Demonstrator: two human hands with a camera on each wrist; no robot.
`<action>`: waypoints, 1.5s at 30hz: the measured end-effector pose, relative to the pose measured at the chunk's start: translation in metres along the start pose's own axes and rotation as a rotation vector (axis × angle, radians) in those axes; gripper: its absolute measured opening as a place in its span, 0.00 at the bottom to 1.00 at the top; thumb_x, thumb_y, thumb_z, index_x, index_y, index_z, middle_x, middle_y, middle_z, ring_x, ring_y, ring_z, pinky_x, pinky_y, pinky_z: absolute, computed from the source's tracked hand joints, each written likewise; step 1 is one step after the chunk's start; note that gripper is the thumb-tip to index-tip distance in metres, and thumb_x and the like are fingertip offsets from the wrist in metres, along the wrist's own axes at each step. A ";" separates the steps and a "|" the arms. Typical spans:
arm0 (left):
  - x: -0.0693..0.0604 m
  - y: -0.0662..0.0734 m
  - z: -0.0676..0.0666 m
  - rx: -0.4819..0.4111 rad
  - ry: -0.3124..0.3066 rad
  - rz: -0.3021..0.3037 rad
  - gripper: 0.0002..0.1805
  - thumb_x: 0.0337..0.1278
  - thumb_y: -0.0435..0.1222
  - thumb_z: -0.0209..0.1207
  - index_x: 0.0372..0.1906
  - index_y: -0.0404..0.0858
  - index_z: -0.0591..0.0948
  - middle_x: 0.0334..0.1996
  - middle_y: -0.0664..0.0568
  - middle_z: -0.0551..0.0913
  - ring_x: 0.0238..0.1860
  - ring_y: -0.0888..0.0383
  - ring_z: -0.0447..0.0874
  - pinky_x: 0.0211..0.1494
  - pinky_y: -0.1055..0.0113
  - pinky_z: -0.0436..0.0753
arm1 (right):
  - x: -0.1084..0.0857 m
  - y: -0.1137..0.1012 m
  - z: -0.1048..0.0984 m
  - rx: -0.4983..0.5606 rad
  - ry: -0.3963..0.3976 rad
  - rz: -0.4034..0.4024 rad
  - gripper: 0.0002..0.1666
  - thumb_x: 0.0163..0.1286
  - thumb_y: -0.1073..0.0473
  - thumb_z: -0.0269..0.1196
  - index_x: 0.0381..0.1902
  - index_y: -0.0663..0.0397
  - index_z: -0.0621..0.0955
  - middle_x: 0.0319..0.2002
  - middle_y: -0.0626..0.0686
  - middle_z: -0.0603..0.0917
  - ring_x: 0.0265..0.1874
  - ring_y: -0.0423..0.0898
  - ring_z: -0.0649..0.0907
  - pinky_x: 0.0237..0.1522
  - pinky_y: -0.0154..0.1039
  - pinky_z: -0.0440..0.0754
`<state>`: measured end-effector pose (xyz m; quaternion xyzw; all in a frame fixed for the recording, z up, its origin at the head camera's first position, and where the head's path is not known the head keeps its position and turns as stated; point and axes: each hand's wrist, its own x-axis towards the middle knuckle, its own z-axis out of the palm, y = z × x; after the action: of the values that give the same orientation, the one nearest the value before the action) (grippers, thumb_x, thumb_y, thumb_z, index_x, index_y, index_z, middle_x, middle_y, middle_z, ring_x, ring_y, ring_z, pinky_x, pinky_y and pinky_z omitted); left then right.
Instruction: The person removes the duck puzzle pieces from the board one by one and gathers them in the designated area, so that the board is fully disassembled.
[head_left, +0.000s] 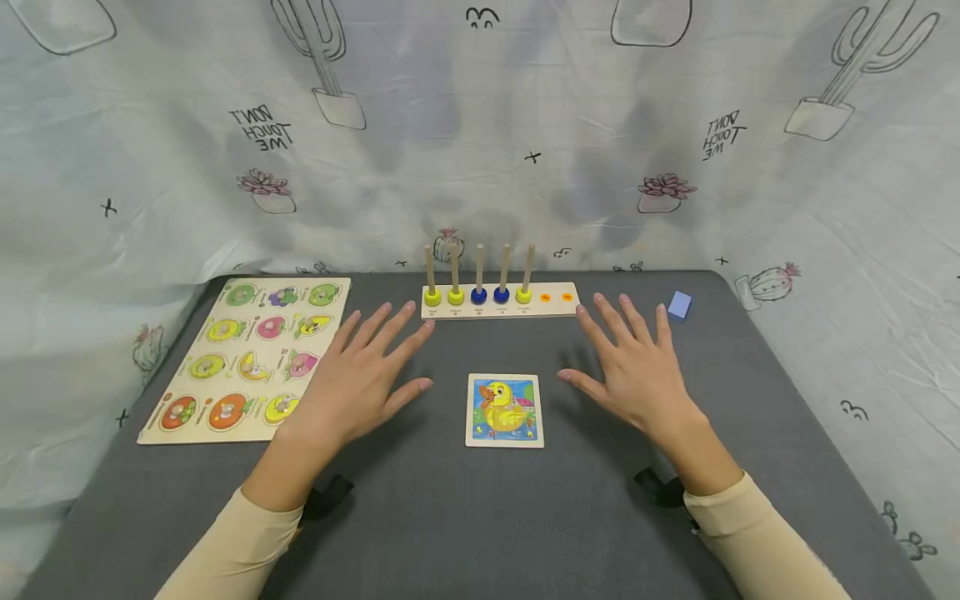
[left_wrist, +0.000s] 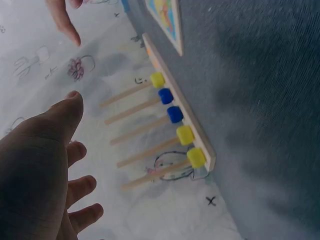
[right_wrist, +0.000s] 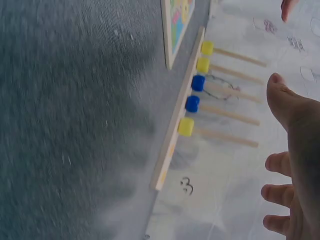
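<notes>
Ten fingers spread straight, left hand and right hand flank a flat, square, wood-rimmed duck puzzle.

This is seemingly a curtained-off tabletop booth; cactus-printed cloth backs and flanks a grey table.

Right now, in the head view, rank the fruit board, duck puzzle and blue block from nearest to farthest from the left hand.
1. Fruit board: left of the left hand.
2. Duck puzzle: between that hand and the right hand.
3. Blue block: far right, beyond the right hand.
</notes>
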<state>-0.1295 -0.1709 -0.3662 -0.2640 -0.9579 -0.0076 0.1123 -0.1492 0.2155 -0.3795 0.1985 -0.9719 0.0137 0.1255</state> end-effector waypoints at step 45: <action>0.007 0.092 0.052 -0.142 -0.216 0.324 0.32 0.72 0.56 0.57 0.76 0.52 0.71 0.75 0.49 0.69 0.76 0.47 0.65 0.72 0.47 0.70 | 0.026 -0.040 0.051 0.309 -0.175 -0.234 0.32 0.85 0.43 0.46 0.79 0.49 0.66 0.78 0.57 0.66 0.77 0.64 0.63 0.73 0.67 0.59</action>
<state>-0.1000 -0.0846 -0.4195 -0.4210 -0.9066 -0.0286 -0.0100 -0.1689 0.1646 -0.4239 0.3275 -0.9358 0.1303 0.0093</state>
